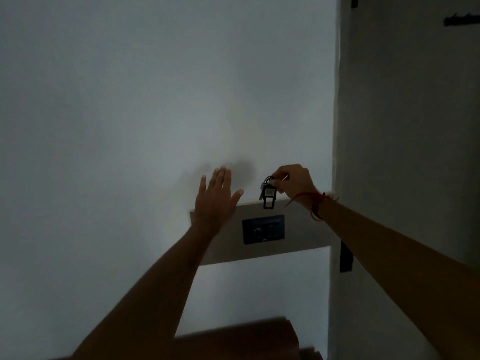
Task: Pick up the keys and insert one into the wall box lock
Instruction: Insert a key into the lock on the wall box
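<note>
My right hand [293,181] is raised in front of the white wall, its fingers pinched on a bunch of keys [267,191] with a dark rectangular tag that dangles below. A red thread is tied round that wrist. Just under the keys a grey box-like panel [306,229] sits on the wall, carrying a dark switch plate [263,229] with a round knob. My left hand [217,197] is flat and open, fingers spread, over the panel's upper left corner. I cannot make out a keyhole in this dim light.
A wall corner [335,152] runs vertically just right of the panel, with a dark bracket [346,258] beside it. Dark hooks [461,19] hang at the top right. A brown wooden surface [239,339] lies below.
</note>
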### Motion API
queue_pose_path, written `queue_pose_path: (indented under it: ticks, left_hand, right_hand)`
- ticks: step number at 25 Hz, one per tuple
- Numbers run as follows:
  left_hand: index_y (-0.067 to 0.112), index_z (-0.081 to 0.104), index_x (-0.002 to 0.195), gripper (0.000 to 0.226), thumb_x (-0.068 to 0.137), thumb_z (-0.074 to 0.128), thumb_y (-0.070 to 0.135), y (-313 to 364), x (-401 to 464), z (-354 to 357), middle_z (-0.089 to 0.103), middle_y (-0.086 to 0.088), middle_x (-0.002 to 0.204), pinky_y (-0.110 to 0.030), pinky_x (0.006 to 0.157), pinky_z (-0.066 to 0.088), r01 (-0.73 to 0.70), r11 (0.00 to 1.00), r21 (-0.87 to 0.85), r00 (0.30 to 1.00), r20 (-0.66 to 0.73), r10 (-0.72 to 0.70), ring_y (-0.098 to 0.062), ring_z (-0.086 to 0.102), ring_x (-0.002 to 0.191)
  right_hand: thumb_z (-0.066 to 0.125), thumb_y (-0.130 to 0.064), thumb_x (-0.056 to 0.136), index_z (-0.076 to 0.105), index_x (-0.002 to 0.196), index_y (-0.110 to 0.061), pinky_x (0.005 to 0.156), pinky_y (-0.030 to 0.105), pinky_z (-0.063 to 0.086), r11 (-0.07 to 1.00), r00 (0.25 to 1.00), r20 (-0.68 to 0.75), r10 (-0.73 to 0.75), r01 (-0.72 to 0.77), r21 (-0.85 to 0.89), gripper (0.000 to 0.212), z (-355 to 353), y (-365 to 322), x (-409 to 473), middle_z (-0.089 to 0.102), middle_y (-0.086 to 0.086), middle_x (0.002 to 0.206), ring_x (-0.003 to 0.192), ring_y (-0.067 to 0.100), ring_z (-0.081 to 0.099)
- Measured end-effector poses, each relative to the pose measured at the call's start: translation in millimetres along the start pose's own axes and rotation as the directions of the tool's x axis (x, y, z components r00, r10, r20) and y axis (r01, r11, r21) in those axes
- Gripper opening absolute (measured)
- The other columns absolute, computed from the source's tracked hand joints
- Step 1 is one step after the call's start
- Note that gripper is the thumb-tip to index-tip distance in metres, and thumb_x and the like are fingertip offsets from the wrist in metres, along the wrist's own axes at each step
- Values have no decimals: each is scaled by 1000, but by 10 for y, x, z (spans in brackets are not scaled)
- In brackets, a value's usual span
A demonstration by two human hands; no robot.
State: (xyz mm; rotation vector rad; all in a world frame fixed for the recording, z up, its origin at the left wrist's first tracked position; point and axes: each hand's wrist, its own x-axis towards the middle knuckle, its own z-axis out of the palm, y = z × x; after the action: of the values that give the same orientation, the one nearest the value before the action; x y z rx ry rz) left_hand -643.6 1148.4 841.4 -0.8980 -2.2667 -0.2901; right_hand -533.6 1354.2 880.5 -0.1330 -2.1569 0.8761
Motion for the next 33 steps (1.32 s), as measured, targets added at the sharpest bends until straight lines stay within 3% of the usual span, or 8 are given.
queue_pose_path:
  ticks: [4, 11, 15, 19, 21, 28, 33]
  left_hand:
    - [9, 14, 162, 75, 105, 26, 57, 195, 153, 401, 14, -12, 171, -52, 130, 12, 70, 997, 34, 997, 35, -72, -24, 10, 160]
    - [7, 12, 162, 76, 105, 30, 55, 362, 112, 868, 9, -13, 172, -53, 130, 12, 128, 984, 121, 982, 124, -143, -25, 7, 160]
    - [8, 11, 162, 76, 105, 31, 55, 312, 80, 998, 8, -13, 172, -53, 130, 13, 133, 981, 138, 976, 152, -154, -25, 6, 160]
    - [9, 13, 162, 76, 105, 33, 55, 294, 80, 1107, 9, -13, 172, -52, 130, 13, 122, 984, 128, 980, 144, -140, -26, 8, 160]
    - [9, 11, 162, 77, 105, 33, 55, 265, 62, 1171, 4, -13, 172, -51, 130, 12, 121, 984, 129, 978, 153, -140, -26, 5, 160]
    - [8, 7, 163, 80, 104, 38, 54, 195, 6, 1309, -2, -13, 172, -52, 130, 12, 116, 988, 101, 980, 148, -130, -28, 4, 160]
    - [8, 5, 163, 83, 103, 41, 53, 190, -31, 1383, -3, -13, 173, -53, 130, 13, 121, 988, 95, 980, 148, -134, -29, 2, 160]
  right_hand:
    - [74, -3, 77, 72, 86, 4, 73, 35, 57, 1000, 999, 42, -27, 27, 3, 12, 48, 554, 309, 73, 23, 80, 68, 25, 64]
    - [77, -4, 73, 74, 83, 0, 72, 23, 49, 999, 994, 93, -51, 51, -3, 11, 395, 1266, 459, 75, 19, 84, 74, 22, 68]
    - [78, -5, 72, 74, 81, 1, 76, 34, 57, 998, 991, 116, -65, 67, -11, 11, 567, 1405, 427, 75, 21, 82, 78, 32, 70]
    - [77, -6, 72, 75, 83, 0, 85, 40, 56, 998, 990, 130, -55, 58, -13, 13, 657, 1390, 392, 75, 23, 86, 84, 35, 69]
    - [77, -8, 73, 75, 84, -1, 88, 37, 53, 998, 988, 149, -40, 47, -44, 13, 694, 1353, 410, 75, 23, 87, 87, 35, 68]
    - [76, -8, 74, 75, 84, -1, 75, 27, 52, 995, 980, 198, -1, 20, -94, 13, 817, 1459, 311, 75, 21, 89, 82, 33, 69]
    - [75, -8, 74, 71, 77, -1, 68, 31, 52, 990, 978, 208, -34, 61, -124, 8, 908, 1499, 245, 73, 21, 79, 73, 33, 67]
